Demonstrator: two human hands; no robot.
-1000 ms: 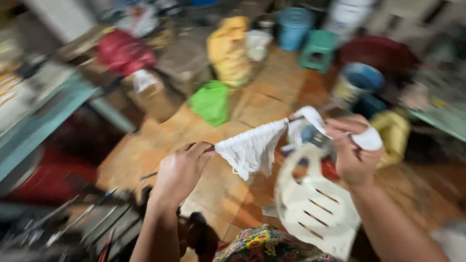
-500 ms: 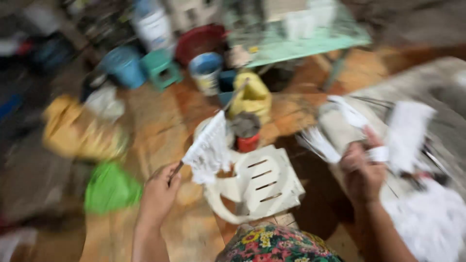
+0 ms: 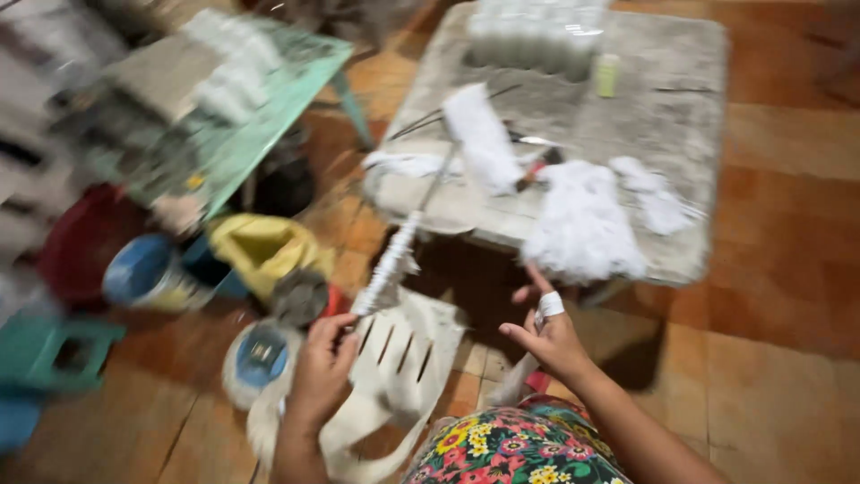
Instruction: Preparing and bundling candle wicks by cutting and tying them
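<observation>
- A thin rod [image 3: 421, 211] wrapped partway in white fibrous material is held near its lower end by the left hand [image 3: 321, 372], the grip closed round it; the rod rises at a slant toward the grey surface [image 3: 681, 99].
- The wrapped part of the rod sits low, just above the left hand, while the bare upper part reaches over the near edge of the surface.
- The right hand [image 3: 551, 336] is raised with the fingers spread and nothing held; its grip is wide, and a white bandage [image 3: 550, 305] is wound round one finger.
- The right hand is seen just below a heap of white fluffy fibre [image 3: 582, 224] lying at the near edge of the surface, not touching it.
- Further white tufts [image 3: 658, 193] and a white wrapped bundle [image 3: 484, 134] lie on the surface, with a row of pale containers [image 3: 537, 31] at its far side.
- A white plastic chair [image 3: 394, 367] stands on the floor between the two hands.
- A yellow container [image 3: 264, 246], a blue bucket [image 3: 143, 269] and a green table [image 3: 242, 116] are seen to the left, all blurred.
- Floral clothing [image 3: 511, 448] shows at the bottom edge.
</observation>
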